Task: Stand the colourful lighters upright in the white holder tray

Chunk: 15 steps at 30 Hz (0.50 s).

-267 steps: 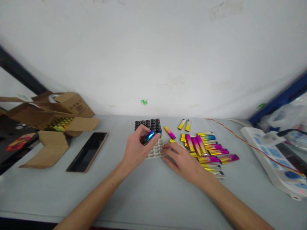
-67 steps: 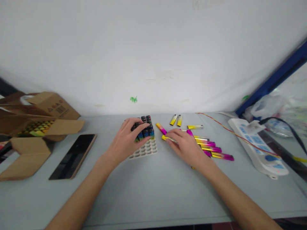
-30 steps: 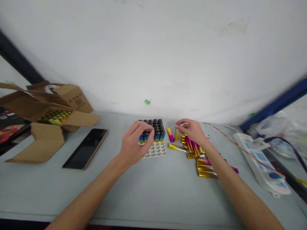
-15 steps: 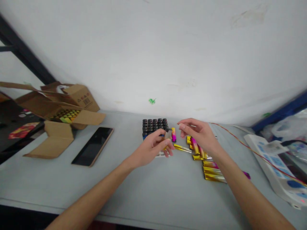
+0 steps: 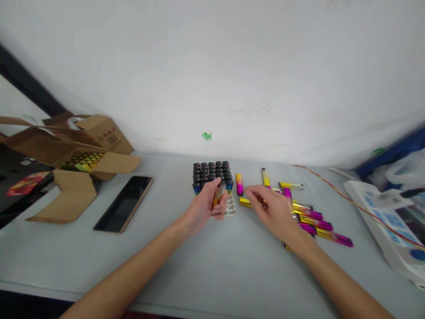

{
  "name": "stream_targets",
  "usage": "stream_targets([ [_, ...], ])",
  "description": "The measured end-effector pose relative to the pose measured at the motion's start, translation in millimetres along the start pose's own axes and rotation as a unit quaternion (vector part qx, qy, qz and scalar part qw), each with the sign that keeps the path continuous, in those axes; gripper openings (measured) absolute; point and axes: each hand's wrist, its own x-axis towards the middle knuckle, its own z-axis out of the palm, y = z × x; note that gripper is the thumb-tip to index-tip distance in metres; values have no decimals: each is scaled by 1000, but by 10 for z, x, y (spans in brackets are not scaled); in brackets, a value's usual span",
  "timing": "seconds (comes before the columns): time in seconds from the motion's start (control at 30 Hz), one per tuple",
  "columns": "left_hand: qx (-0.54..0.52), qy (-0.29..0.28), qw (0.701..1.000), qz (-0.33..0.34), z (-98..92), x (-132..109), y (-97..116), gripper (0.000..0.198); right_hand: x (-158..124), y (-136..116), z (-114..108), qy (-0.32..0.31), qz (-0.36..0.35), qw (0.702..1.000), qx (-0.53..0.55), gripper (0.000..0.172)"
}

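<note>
My left hand [image 5: 204, 201] is closed around a yellow lighter [image 5: 219, 195] with a silvery top, held upright and tilted. Just below and behind it stands a white tray [image 5: 230, 209] with small pockets, its far rows filled with upright black-topped lighters [image 5: 211, 170]. My right hand [image 5: 272, 208] reaches down to the table, fingers curled over another yellow lighter [image 5: 245, 202] lying flat; the lighter's middle is hidden by the fingers. A pink-and-yellow lighter [image 5: 239, 184] lies just beyond it. More yellow-and-magenta lighters [image 5: 314, 221] are scattered right of the right hand, some partly covered by it.
A phone [image 5: 124, 204] lies on the left of the grey table. Behind it is an open cardboard box [image 5: 116, 163] holding more lighters. A white power strip [image 5: 375, 221] and a red-yellow wire [image 5: 332, 190] are at the right. A white wall [image 5: 212, 79] rises behind.
My right hand has come down from above the table onto the lying lighter. My left hand has shifted slightly, and the lighter in it now points up. My view has tilted a little.
</note>
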Motion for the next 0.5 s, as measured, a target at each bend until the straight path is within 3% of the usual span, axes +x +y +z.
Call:
stream_targets([
  [0.2,-9,57,998,-6,-37,51,-28,48,-106,-220,172,-74,-84,994,6,19],
  [0.5,-16,48,999,-10,-60,47,-70,38,-111,-169,169,-84,-76,993,-31,20],
])
